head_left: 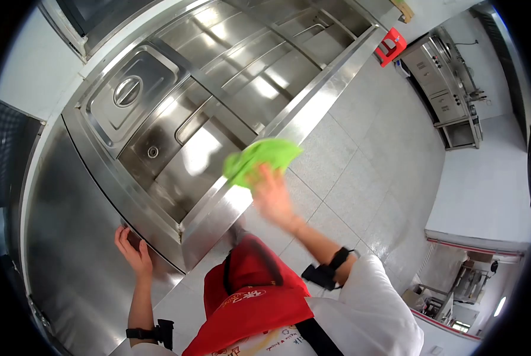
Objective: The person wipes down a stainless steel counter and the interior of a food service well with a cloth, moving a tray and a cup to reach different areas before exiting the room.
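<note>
A bright green cloth [259, 159] lies over the front steel rim [313, 113] of a stainless counter. My right hand [271, 193] presses on the cloth from the near side, slightly blurred, its fingers on the fabric. On the left, my left hand [134, 252] rests on the edge of the steel counter top [87, 237], fingers spread and holding nothing. Between the hands and beyond them are sunken steel wells [176, 154]. A steel lid [136, 89] with a round recessed handle covers one well.
A red stool [391, 47] stands past the far end of the counter. Steel kitchen cabinets [434, 83] line the right wall. Grey tiled floor [360, 154] runs along the counter. A doorway at lower right shows metal racks [437, 302].
</note>
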Demonstrator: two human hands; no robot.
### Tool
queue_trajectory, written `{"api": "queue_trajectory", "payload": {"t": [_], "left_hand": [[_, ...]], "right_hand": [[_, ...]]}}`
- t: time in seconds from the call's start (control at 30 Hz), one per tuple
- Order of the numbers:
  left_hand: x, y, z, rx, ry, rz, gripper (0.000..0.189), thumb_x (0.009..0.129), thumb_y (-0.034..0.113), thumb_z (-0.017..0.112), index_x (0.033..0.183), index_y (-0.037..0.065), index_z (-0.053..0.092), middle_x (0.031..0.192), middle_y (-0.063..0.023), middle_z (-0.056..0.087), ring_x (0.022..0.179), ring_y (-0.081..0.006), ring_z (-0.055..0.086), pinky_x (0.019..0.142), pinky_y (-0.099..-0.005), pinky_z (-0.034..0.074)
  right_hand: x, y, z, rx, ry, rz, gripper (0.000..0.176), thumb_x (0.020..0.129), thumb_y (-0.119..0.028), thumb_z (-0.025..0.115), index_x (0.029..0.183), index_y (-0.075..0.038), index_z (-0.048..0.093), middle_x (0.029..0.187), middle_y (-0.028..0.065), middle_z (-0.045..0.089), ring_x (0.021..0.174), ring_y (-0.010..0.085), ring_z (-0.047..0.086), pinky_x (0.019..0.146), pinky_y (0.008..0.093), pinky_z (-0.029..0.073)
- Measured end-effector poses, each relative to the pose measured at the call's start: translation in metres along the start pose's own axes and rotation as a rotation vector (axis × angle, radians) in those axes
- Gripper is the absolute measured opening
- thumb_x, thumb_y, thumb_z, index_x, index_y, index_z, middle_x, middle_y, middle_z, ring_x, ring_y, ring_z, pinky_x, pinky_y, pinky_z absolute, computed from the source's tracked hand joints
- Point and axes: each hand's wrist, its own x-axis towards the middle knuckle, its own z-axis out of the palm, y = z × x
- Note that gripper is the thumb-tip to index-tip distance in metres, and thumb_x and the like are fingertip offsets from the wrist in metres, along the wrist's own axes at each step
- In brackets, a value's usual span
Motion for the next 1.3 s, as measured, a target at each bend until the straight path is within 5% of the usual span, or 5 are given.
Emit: {"api": "queue_trajectory", "payload": {"t": [0.23, 0.73, 0.9, 1.07, 1.3], "left_hand": [[0.002, -0.001, -0.001, 0.041, 0.029, -0.025, 0.048, 0.090, 0.028, 0.053, 0.127, -0.001, 0.042, 0.137, -0.0179, 0.031, 0.123, -0.0349, 0.037, 0.103, -0.0413, 0.030], [0.041, 0.182, 0.134, 0.055, -0.043, -0.130, 0.052, 0.085, 0.015, 0.053, 0.131, -0.002, 0.036, 0.141, -0.0201, 0.025, 0.131, -0.0369, 0.026, 0.109, -0.0453, 0.022], [0.063, 0.227, 0.202, -0.101, -0.060, -0.141, 0.055, 0.082, 0.016, 0.054, 0.131, -0.001, 0.036, 0.140, -0.0210, 0.026, 0.131, -0.0380, 0.026, 0.108, -0.0464, 0.022], [0.062, 0.229, 0.206, -0.034, -0.051, -0.236, 0.054, 0.079, 0.014, 0.052, 0.129, -0.002, 0.039, 0.140, -0.0197, 0.027, 0.126, -0.0376, 0.033, 0.106, -0.0463, 0.026], [0.072, 0.238, 0.209, 0.094, -0.171, -0.219, 0.055, 0.078, 0.019, 0.054, 0.127, -0.004, 0.041, 0.139, -0.0186, 0.029, 0.125, -0.0381, 0.035, 0.105, -0.0462, 0.028]], "right_hand": [[0.018, -0.078, 0.006, 0.415, -0.128, -0.421, 0.042, 0.072, -0.028, 0.064, 0.113, -0.018, 0.056, 0.114, 0.0094, 0.051, 0.114, 0.0294, 0.046, 0.103, 0.0487, 0.033], [0.219, 0.446, -0.094, -0.419, 0.361, 0.326, 0.044, 0.084, -0.021, 0.054, 0.127, -0.011, 0.048, 0.133, 0.0137, 0.045, 0.122, 0.0315, 0.043, 0.103, 0.0502, 0.033], [0.177, 0.394, -0.072, -0.246, 0.178, -0.013, 0.047, 0.078, -0.016, 0.055, 0.122, 0.000, 0.050, 0.133, 0.0214, 0.043, 0.126, 0.0382, 0.038, 0.103, 0.0565, 0.030], [0.109, 0.244, -0.083, 0.257, -0.204, -0.293, 0.053, 0.074, -0.020, 0.062, 0.126, -0.020, 0.053, 0.138, 0.0132, 0.041, 0.132, 0.0327, 0.034, 0.109, 0.0519, 0.026], [0.187, 0.435, -0.131, -0.076, 0.051, -0.084, 0.046, 0.082, -0.023, 0.057, 0.127, -0.020, 0.052, 0.135, 0.0092, 0.045, 0.126, 0.0302, 0.041, 0.108, 0.0494, 0.029]]}}
